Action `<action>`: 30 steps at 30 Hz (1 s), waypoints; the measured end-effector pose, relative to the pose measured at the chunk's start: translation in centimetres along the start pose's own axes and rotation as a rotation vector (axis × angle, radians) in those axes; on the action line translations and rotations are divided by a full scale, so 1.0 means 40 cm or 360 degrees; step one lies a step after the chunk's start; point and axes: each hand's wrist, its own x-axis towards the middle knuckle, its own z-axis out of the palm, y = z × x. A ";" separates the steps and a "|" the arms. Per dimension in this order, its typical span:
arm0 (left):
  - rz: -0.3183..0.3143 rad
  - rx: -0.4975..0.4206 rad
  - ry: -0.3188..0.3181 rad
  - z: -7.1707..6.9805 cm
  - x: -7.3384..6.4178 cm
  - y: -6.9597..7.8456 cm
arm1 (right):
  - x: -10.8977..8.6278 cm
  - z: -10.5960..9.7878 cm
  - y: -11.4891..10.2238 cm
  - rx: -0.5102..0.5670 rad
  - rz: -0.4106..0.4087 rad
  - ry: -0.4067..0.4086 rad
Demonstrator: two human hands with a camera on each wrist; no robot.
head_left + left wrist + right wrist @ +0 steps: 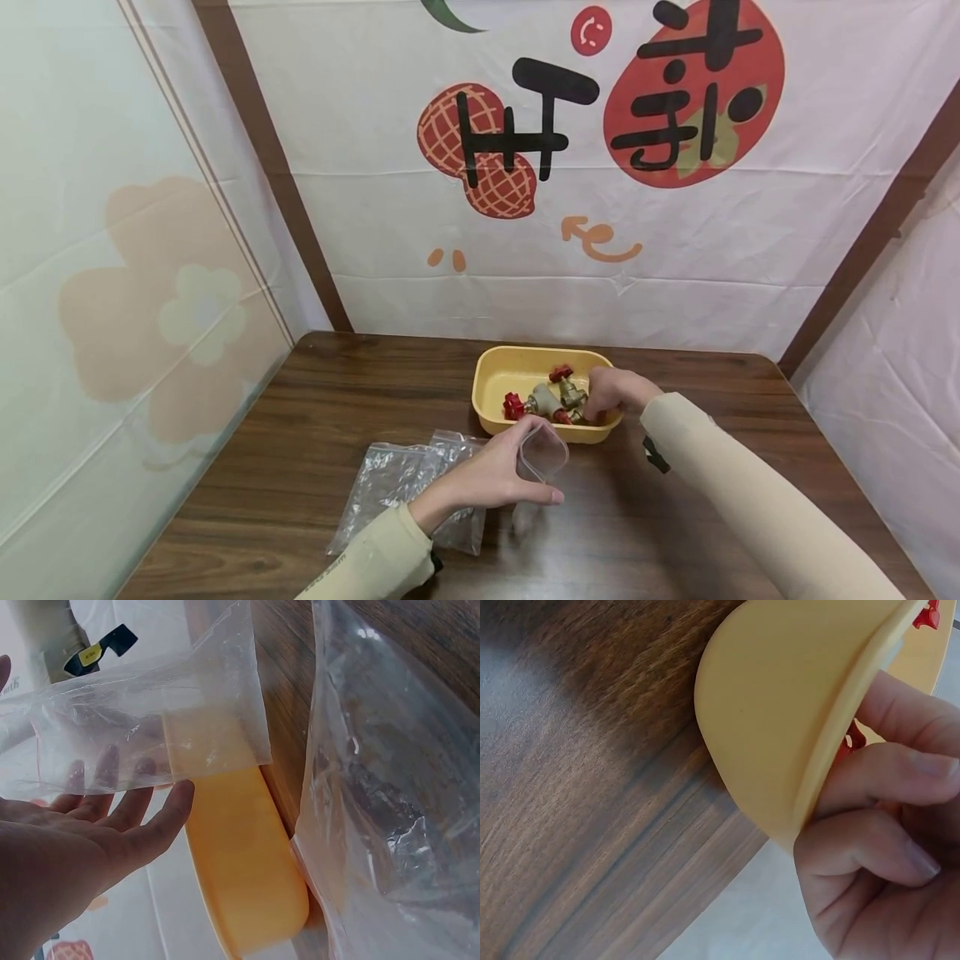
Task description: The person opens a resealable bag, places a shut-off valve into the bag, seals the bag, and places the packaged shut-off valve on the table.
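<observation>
My left hand holds a clear zip bag by its mouth, which is spread between thumb and fingers. In the left wrist view the bag hangs across the fingers. My right hand reaches over the right side of a yellow plastic bin, its fingertips down among several valves. These are brass valves with red handwheels. In the right wrist view, fingers bend over the bin's rim; their tips inside are hidden, and I cannot tell whether they grip a valve.
More clear zip bags lie flat on the brown wooden table, to the left of and under my left forearm. The bin stands near the table's back edge. Behind it hangs a white printed curtain, with further cloth at both sides.
</observation>
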 end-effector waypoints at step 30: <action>0.0010 0.0019 0.0008 -0.005 0.000 -0.005 | -0.016 -0.012 0.010 -0.0012 -0.0162 -0.0202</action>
